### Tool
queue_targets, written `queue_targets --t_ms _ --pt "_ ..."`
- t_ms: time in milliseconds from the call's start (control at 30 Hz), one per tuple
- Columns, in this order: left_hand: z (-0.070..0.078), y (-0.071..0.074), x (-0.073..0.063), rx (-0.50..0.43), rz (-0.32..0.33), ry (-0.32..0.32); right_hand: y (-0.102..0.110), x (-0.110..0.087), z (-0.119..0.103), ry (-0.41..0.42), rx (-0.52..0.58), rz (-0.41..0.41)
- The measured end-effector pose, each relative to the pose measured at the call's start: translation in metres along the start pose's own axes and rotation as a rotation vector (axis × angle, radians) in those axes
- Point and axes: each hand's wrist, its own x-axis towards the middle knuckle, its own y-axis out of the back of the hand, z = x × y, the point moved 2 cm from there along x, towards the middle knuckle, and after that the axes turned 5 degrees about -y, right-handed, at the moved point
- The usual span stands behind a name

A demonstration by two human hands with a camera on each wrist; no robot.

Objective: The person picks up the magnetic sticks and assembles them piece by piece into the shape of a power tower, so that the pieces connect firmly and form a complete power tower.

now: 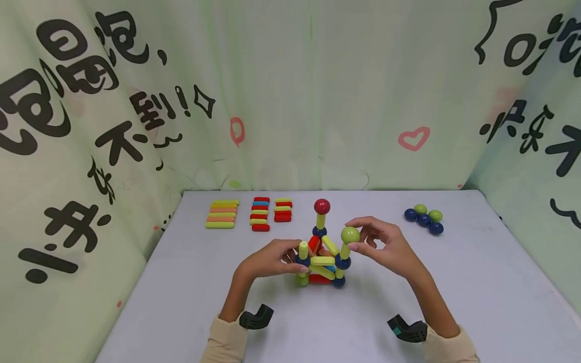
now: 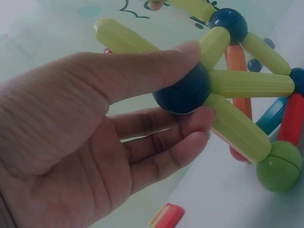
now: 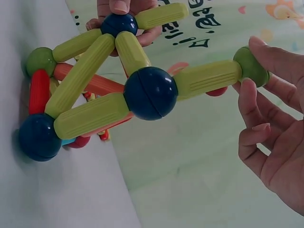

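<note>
A structure of ridged rods and balls stands mid-table; its parts are yellow-green, red, orange and blue. My left hand (image 1: 277, 258) grips a dark blue ball (image 2: 185, 90) at the structure's left corner, thumb on one side and fingers on the other. From that ball a yellow-green rod (image 1: 303, 249) sticks up with a bare end. My right hand (image 1: 383, 244) pinches a green ball (image 3: 251, 66) at the top of an upright yellow-green rod (image 3: 209, 79). Below, that rod meets another dark blue ball (image 3: 150, 93). At the back, a red ball (image 1: 322, 206) tops a third upright rod.
Yellow and orange rods (image 1: 221, 214) lie in a row at the back left. Beside them are two shorter rows of mixed rods (image 1: 260, 214) and red and yellow rods (image 1: 283, 209). Several loose blue and green balls (image 1: 424, 220) sit at the back right. A curtain (image 1: 317, 101) hangs behind the table.
</note>
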Motion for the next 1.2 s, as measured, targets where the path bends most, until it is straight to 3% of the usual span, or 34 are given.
queue_targets --t_ms 200,300,400,467,567,667,800,933,1000,1067,1200 --pt "0.000 0.000 0.000 0.002 0.005 -0.018 0.003 -0.002 0.006 0.013 0.042 -0.027" --pt "-0.002 0.001 0.001 0.007 0.012 -0.019 0.012 -0.003 0.015 0.006 0.097 0.012" --pt "-0.004 0.002 0.001 0.024 0.024 -0.013 0.027 -0.003 0.035 -0.067 0.107 0.173" --pt "-0.006 0.003 0.002 0.034 0.033 -0.010 0.040 -0.005 0.055 -0.158 0.069 0.343" --pt "-0.005 0.003 0.002 0.028 0.039 -0.015 0.063 -0.011 0.087 -0.367 -0.027 0.586" --pt "-0.004 0.002 0.001 0.010 0.033 -0.011 0.083 -0.020 0.113 -0.566 -0.195 0.686" --pt "-0.001 0.001 -0.002 -0.031 -0.023 0.009 0.101 -0.030 0.140 -0.706 -0.422 0.603" --pt "0.000 0.003 -0.006 -0.154 -0.147 -0.015 0.108 -0.035 0.159 -0.754 -0.498 0.513" --pt "-0.003 0.006 -0.007 -0.255 -0.165 -0.031 0.110 -0.037 0.167 -0.776 -0.506 0.471" --pt "-0.007 0.008 -0.008 -0.342 -0.122 -0.042 0.110 -0.038 0.172 -0.794 -0.516 0.421" --pt "-0.019 0.006 -0.003 -0.376 0.033 -0.051 0.107 -0.043 0.179 -0.795 -0.552 0.344"
